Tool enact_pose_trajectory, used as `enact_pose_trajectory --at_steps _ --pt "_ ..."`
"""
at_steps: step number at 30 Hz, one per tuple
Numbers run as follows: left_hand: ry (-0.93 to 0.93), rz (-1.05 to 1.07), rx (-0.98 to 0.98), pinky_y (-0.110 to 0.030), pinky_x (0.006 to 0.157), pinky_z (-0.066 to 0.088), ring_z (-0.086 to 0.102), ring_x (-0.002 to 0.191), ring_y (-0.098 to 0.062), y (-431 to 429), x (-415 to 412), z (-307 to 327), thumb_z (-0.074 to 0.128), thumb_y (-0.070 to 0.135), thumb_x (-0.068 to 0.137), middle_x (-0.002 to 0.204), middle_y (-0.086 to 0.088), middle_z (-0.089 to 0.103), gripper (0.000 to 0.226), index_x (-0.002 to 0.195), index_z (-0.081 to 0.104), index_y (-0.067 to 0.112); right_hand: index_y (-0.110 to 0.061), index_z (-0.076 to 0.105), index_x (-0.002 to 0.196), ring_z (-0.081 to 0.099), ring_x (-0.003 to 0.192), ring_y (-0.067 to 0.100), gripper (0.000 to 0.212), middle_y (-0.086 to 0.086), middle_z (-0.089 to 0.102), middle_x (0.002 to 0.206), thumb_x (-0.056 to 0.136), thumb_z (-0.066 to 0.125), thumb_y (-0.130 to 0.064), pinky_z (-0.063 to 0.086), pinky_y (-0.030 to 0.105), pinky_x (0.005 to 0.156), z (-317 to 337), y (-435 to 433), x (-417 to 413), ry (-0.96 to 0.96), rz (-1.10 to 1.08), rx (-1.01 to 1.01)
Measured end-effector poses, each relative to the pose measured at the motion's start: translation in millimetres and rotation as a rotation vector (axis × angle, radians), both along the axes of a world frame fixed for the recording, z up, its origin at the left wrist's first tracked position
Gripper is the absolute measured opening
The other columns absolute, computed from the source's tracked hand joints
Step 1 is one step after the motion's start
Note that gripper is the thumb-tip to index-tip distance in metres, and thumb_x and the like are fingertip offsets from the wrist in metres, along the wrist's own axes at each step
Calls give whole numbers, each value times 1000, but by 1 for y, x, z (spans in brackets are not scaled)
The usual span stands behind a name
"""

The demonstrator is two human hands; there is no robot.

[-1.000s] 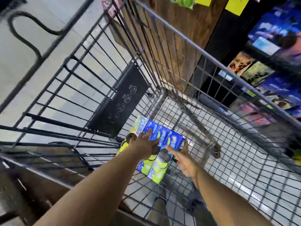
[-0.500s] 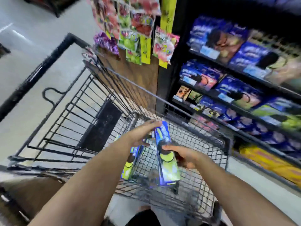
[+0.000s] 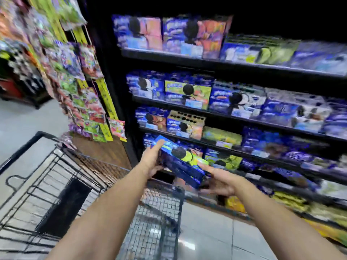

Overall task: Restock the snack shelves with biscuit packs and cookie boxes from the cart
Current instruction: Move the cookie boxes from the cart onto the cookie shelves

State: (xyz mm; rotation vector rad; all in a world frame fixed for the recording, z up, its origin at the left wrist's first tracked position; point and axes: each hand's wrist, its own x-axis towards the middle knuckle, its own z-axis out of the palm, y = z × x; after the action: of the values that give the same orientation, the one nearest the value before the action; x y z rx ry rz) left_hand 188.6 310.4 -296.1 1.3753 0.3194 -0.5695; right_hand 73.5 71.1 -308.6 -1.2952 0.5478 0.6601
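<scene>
The floor [image 3: 210, 229] is pale grey tile with a dull sheen and one bright glint of light. A tall black upright [image 3: 105, 53] frames the dark fixture on the right. A wood-grain panel [image 3: 105, 147] sits low beside it. Hanging strips of bright sweet bags [image 3: 78, 81] cover the left. A dark red stand [image 3: 16, 87], blurred, sits far left.

Wire cart [image 3: 56, 184] occupies the lower left of the frame, tiered shelves [image 3: 225, 117] of cookie boxes fill the right and upper centre, hanging snack packets [image 3: 82, 91] run down the upper left, and a cookie box [image 3: 180, 162] sits at centre between cart and shelves, above the cart's far end.
</scene>
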Motion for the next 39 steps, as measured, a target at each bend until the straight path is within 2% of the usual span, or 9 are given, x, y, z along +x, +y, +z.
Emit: enact_pose_trajectory --at_steps 3,6,10,15,19,25,29,34,39 --pt "-104 46 -118 -32 59 53 61 56 -18 -51 -11 30 74 46 86 74 -4 67 40 111 64 16 -11 71 117 70 95 29 55 16 75 94 77 76 -49 38 51 115 37 -40 -16 -99 -137 -14" --pt "-222 -73 -96 -31 61 54 56 61 -18 -89 -12 62 79 62 71 76 -15 61 68 109 61 8 -12 70 85 54 49 9 49 -2 54 53 55 90 -45 57 36 79 75 -82 -28 -231 -261 -19" --pt "-456 -372 87 -38 97 54 71 97 -14 -126 -9 110 67 87 61 119 -6 71 99 134 58 21 -5 47 142 62 112 15 108 4 62 128 51 94 -40 42 40 113 124 -138 -46 -418 -400 -207" --pt "-818 -528 316 -1 71 43 56 82 25 -162 -8 166 67 59 87 79 49 59 21 96 54 44 -19 35 154 51 133 21 123 4 49 150 50 93 -50 35 43 117 181 -179 -68 -595 -406 -432" --pt "-998 -540 422 -16 80 48 62 92 4 -179 5 211 69 54 88 93 26 69 29 110 62 35 -22 26 158 40 136 10 107 -10 39 150 72 87 -33 36 19 102 225 -200 -58 -733 -377 -578" --pt "-1123 -484 453 -45 94 51 65 108 -18 -200 48 269 67 66 82 122 5 69 70 138 53 26 -21 20 159 52 126 -1 115 -13 40 152 68 89 -31 34 22 111 284 -232 -4 -874 -287 -667" --pt "-1165 -396 359 -36 95 54 68 100 -3 -225 87 291 77 44 85 109 19 72 45 125 57 37 -20 23 159 52 132 10 137 -7 52 147 45 92 -54 31 38 120 312 -258 43 -895 -224 -696" --pt "-1103 -376 673 -4 53 40 47 72 7 -253 137 309 71 59 84 148 -2 46 94 155 29 14 -20 32 156 51 126 5 119 -7 52 145 59 85 -64 36 21 107 336 -292 103 -864 -109 -940" --pt "-1115 -413 958 -34 55 32 46 67 -12 -284 158 324 65 51 92 83 -1 53 42 83 45 16 -26 17 160 41 139 17 114 -2 38 157 72 82 -56 34 31 114 348 -319 149 -753 36 -1074"
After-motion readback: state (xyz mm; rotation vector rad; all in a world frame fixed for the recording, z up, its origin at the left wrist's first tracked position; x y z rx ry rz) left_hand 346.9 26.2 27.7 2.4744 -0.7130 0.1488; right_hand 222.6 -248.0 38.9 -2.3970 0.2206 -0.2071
